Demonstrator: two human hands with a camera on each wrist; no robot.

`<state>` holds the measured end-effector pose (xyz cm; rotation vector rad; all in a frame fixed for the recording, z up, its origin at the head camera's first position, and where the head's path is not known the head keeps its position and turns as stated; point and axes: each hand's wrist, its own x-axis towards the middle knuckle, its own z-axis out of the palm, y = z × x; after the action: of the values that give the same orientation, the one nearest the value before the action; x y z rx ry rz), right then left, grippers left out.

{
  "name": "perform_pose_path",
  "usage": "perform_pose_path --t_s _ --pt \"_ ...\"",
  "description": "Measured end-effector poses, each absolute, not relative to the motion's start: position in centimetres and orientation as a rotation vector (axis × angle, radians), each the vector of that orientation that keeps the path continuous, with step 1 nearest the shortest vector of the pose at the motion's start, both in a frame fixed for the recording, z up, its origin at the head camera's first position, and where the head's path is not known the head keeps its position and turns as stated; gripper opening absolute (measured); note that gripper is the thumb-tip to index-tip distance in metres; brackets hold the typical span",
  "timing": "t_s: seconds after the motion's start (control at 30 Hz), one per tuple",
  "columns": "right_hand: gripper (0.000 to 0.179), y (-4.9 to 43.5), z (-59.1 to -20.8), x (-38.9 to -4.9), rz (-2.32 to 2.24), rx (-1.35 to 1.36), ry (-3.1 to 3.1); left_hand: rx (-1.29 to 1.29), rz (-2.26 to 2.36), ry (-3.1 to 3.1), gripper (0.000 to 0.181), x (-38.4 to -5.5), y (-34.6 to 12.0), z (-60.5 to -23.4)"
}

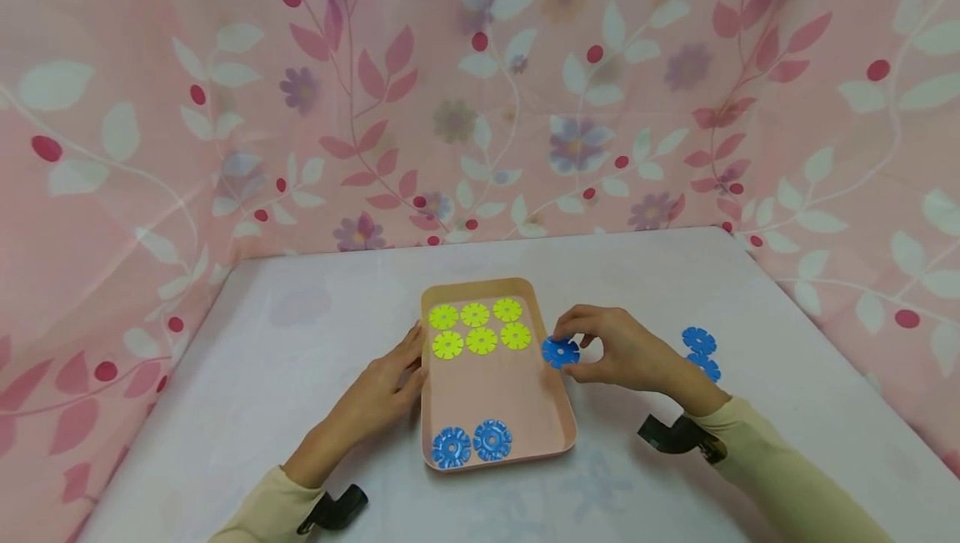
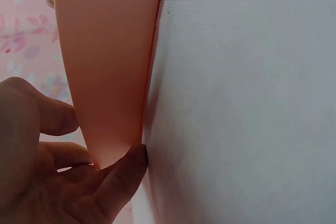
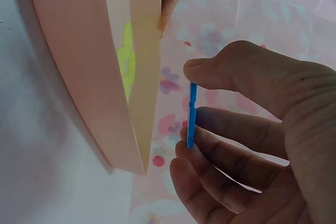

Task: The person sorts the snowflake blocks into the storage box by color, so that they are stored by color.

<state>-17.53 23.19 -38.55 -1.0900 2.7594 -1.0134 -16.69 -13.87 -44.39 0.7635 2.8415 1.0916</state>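
Note:
My right hand (image 1: 618, 351) pinches a blue notched plastic disc (image 1: 560, 352) between thumb and fingers, over the right rim of a shallow pink tray (image 1: 495, 389). The right wrist view shows this blue disc (image 3: 192, 114) edge-on, just outside the tray wall. My left hand (image 1: 386, 389) rests against the tray's left side, its fingertips (image 2: 134, 156) touching the outer wall low down. Inside the tray, several yellow-green discs (image 1: 482, 340) lie flat in two rows at the far end. Two blue discs (image 1: 492, 440) lie side by side in the near left corner.
On the white-covered table (image 1: 315, 343), two more blue discs (image 1: 700, 341) lie to the right, behind my right wrist, partly overlapping. A pink floral cloth (image 1: 480, 109) hangs behind and beside the table. Each wrist carries a small black camera (image 1: 678, 434).

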Motion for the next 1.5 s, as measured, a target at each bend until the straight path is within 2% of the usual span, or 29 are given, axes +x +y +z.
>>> perform_pose_path --t_s 0.8,1.5 --pt "0.031 22.6 -38.9 -16.9 -1.056 -1.253 2.650 0.756 0.974 2.875 0.064 -16.5 -13.9 -44.3" --pt "0.032 20.8 -40.2 -16.2 -1.001 -1.249 2.511 0.752 0.961 2.889 0.064 -16.6 -13.7 -44.0"
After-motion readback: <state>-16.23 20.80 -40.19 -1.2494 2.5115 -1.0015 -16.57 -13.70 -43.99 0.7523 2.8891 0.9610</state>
